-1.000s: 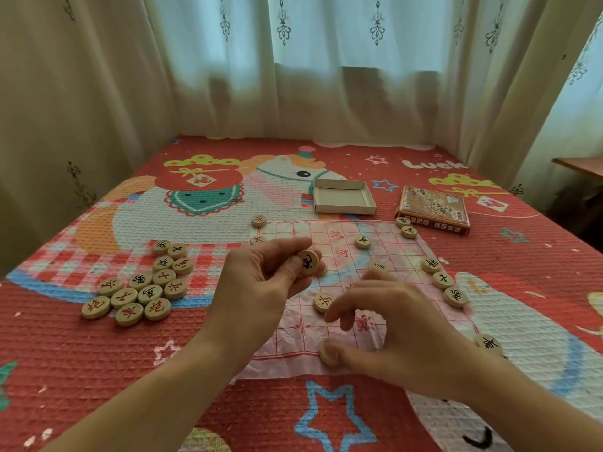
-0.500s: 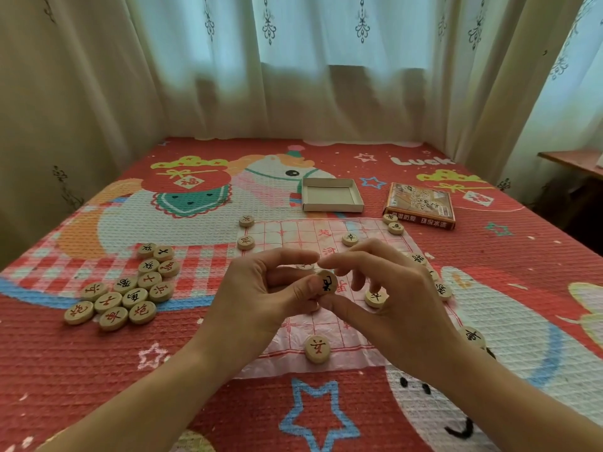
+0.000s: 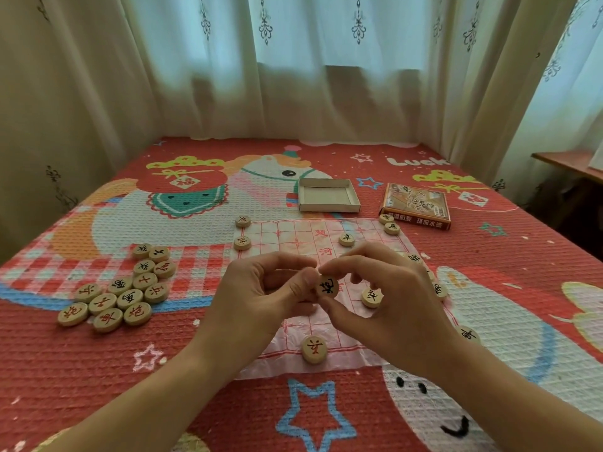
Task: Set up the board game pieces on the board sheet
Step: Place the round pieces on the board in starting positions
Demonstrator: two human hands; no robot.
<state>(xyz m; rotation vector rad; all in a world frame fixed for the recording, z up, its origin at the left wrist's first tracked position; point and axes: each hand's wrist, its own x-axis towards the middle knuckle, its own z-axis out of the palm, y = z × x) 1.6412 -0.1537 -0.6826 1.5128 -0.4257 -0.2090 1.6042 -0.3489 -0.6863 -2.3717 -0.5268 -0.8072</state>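
Observation:
A thin pink board sheet (image 3: 293, 233) with a red grid lies on the red patterned bedspread. Above its middle, my left hand (image 3: 261, 298) and my right hand (image 3: 388, 308) meet on one round wooden piece with a black mark (image 3: 327, 286). My left thumb holds its left side, and my right forefinger and thumb pinch it from above and below. A red-marked piece (image 3: 314, 349) lies at the sheet's near edge, another piece (image 3: 372, 296) sits by my right hand, and a third (image 3: 346, 239) lies farther back. Several loose pieces (image 3: 120, 288) are heaped on the left.
An open cardboard box tray (image 3: 328, 199) and the printed box lid (image 3: 416, 207) lie behind the sheet. Single pieces sit along the sheet's left edge (image 3: 242, 243) and right edge (image 3: 392, 228). Curtains hang at the back, and a wooden table (image 3: 567, 164) stands at the right.
My right hand let go of the red-marked piece at the sheet's near edge and rose to the black-marked piece in my left hand. Both hands now hold it.

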